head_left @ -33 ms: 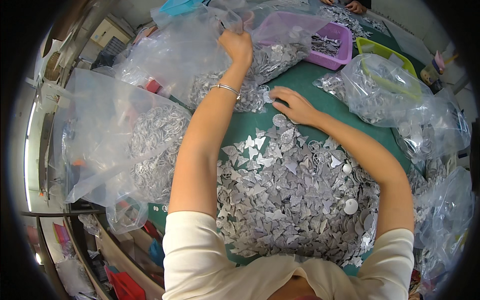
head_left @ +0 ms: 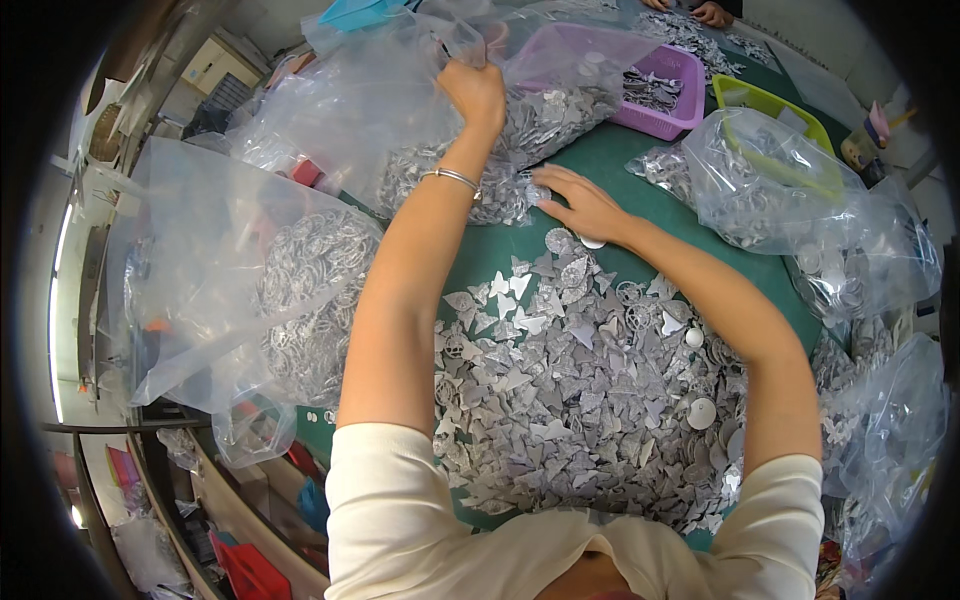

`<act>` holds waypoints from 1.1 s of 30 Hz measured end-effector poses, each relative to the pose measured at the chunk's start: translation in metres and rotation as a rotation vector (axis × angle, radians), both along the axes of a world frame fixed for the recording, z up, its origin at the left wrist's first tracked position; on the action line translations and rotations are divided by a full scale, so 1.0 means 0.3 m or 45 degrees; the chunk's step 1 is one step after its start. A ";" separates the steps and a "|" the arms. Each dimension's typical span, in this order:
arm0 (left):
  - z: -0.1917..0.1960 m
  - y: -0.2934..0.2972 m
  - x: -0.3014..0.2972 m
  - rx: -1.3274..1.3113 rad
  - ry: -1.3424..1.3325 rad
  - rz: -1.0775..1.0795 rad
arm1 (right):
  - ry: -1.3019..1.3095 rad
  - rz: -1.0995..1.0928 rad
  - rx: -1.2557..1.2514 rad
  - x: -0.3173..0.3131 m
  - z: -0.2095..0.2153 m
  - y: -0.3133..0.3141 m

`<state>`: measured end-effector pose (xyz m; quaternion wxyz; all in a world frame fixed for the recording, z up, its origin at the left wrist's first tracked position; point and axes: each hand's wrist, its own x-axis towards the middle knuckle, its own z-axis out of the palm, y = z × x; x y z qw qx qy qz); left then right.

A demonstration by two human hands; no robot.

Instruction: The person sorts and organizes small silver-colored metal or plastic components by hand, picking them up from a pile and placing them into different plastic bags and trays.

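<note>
My left hand (head_left: 472,93) is closed round the gathered upper part of a clear plastic bag (head_left: 390,75). Silvery metal pieces (head_left: 560,120) fill the lower part of that bag. My right hand (head_left: 588,207) lies low over the green table with fingers stretched out and holds nothing I can see. Its fingertips reach a round silvery openwork piece (head_left: 538,190) beside the bag's near edge. A pale disc (head_left: 592,242) shows under its palm. Between my arms spreads a wide heap of flat silvery pieces (head_left: 570,400), many pointed or wing-shaped, others round.
Another clear bag (head_left: 310,290) of silvery rings stands left of my left arm. A purple basket (head_left: 685,100) and a yellow-green basket (head_left: 820,130) stand at the back. More filled bags (head_left: 810,200) lie at right. Another person's hand (head_left: 712,14) shows at the far edge.
My right hand has shifted slightly left and away from me, toward the bag's near edge, uncovering more of the pale disc. My left hand stays on the bag.
</note>
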<state>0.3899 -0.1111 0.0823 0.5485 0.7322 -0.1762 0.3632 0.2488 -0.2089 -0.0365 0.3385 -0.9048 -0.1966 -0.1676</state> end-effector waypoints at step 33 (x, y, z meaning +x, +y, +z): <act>-0.103 0.032 -0.103 0.077 0.112 -0.116 | 0.374 0.419 0.268 -0.792 0.218 0.042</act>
